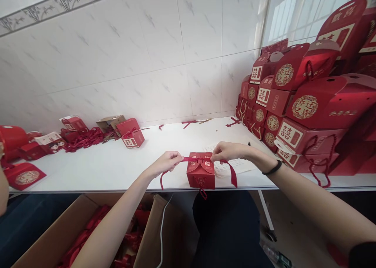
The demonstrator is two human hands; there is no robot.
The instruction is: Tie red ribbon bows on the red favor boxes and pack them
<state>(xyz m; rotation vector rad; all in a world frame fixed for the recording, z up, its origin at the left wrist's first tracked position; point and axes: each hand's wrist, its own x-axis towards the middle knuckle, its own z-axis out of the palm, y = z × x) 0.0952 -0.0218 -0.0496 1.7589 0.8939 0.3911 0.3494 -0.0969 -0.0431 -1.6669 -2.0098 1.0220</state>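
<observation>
A small red gift box [201,178] with folded top flaps sits at the front edge of the white table. Across its top runs a dark red ribbon [233,174]. My left hand [169,161] pinches one side of the ribbon to the left of the box, and a loose end hangs below the fingers. At the box's top right corner, my right hand [227,151] has its fingers closed on the ribbon's other side, whose end drapes over to the right. A short red tassel [203,194] hangs at the front of the box, over the table edge.
Stacked red gift boxes [304,107] fill the right side. A ribbon-tied box [131,133], a ribbon heap [85,140] and more boxes stand at left. Written paper [242,167] lies beside the work. Below is a cardboard carton [152,221] of red items; part of another person [2,189] shows far left.
</observation>
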